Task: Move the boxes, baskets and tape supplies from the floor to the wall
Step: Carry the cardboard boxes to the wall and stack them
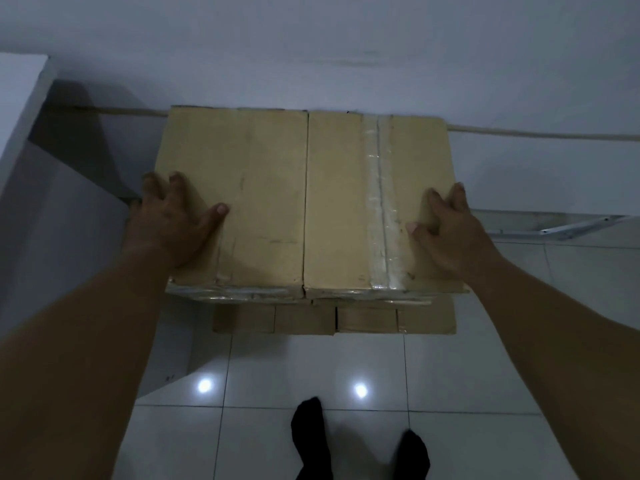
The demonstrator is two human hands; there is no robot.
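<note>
Nearest to us, at 6 o'clock, two feet in black socks point(360, 445) stand on the glossy white tiled floor point(467, 358), which carries two bright light reflections just ahead of them.

Both forearms reach forward from 7 and 5 o'clock. Left hand point(169, 223): spread wide, palm flat on the top of the left cardboard box point(239, 195), near its left edge; fingers hang over that edge, thumb points toward 3 o'clock. Right hand point(450, 233): also spread wide, palm flat on the top of the right cardboard box point(346, 202), near its right edge, thumb touching the clear tape strip point(381, 209) that runs near-to-far along that box. Neither hand closes around anything; they press on the tops.

The two boxes sit side by side, touching along a centre seam at 12 o'clock. Beneath them, the front edge of a lower cardboard layer point(332, 318) shows, resting on the floor; we cannot tell how many boxes it comprises.

The far edges of the top boxes lie against or just beside the white wall point(346, 46); we cannot tell if they touch. At 3 o'clock, a metal rail point(575, 228) lies near the wall base. At 9 o'clock, a white panel point(20, 98) stands to the left.
</note>
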